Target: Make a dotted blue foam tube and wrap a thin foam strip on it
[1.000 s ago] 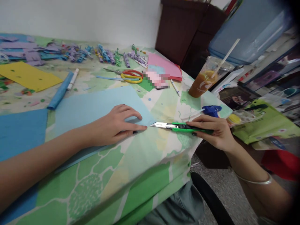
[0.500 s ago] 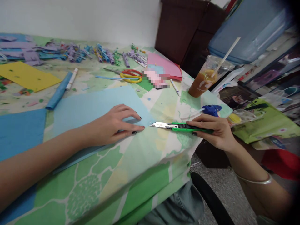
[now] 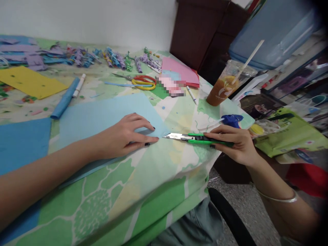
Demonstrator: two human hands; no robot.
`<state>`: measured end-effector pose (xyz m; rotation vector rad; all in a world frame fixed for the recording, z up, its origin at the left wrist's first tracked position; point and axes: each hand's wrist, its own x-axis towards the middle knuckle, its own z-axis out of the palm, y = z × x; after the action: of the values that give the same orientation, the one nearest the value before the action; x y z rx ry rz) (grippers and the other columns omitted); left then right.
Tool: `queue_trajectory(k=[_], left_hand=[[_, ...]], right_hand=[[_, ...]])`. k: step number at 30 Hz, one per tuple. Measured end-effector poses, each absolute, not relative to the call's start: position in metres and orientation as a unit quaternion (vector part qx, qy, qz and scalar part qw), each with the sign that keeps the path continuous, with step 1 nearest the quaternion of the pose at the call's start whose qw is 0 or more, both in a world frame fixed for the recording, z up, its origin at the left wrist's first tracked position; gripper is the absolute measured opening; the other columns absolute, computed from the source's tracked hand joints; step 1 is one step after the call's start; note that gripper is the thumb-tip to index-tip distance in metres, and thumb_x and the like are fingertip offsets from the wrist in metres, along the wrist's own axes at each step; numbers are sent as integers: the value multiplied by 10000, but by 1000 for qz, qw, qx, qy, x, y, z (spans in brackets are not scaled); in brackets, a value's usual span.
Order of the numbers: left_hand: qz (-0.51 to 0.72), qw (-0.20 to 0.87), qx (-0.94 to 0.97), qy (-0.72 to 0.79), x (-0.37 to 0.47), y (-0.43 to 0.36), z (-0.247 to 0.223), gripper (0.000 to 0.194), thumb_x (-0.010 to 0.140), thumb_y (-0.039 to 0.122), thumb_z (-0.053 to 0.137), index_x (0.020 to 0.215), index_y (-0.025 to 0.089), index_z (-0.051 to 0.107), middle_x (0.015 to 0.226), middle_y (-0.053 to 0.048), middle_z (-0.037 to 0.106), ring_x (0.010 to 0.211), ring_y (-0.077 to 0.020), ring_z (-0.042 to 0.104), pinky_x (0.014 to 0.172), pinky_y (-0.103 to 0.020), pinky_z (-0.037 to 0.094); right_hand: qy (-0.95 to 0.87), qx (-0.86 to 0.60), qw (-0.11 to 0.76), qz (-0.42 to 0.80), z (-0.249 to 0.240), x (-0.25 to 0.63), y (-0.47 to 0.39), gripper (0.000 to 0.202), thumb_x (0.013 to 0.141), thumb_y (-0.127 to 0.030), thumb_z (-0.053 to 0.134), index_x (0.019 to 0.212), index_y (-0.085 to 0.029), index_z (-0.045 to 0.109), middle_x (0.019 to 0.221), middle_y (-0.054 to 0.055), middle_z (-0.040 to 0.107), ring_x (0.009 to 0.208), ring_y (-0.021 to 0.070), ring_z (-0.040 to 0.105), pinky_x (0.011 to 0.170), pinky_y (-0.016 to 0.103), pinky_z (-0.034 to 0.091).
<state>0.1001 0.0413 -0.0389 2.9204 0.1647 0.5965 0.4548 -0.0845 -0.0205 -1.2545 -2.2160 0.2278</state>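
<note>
A light blue sheet of paper [image 3: 110, 112] lies on the patterned tablecloth. Across it rests my left hand [image 3: 128, 135], fingers apart and pressing down near the sheet's right corner. My right hand [image 3: 233, 141] is closed around the green handle of a utility knife [image 3: 197, 138]. The metal tip of the knife touches the paper's right corner, just beyond my left fingertips. Part of the sheet is covered by my left hand and forearm.
Scissors [image 3: 143, 82] with red and yellow handles lie behind the paper. A marker [image 3: 79, 86] sits beside a blue paper roll [image 3: 65, 99]. A drink cup [image 3: 222, 89] stands at back right. Darker blue paper [image 3: 23, 147] lies left, a yellow sheet [image 3: 30, 81] farther back.
Both hands and the knife hold almost the same places. The view has shifted very slightly.
</note>
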Motion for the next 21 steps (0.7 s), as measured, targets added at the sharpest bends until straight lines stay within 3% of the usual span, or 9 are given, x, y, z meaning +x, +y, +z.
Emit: queue_trajectory(k=[21], left_hand=[[206,76,974,52,100,42,-40,334,918,161,487,1193,273,640,1162,-104,596,1080,-251,523,965,-464,382]], right_hand=[[-834,-461,289,90,-19,455,-83,411,819,-132,620,1203,-275,661,1006,75,670,878,194,642,744,316,505]])
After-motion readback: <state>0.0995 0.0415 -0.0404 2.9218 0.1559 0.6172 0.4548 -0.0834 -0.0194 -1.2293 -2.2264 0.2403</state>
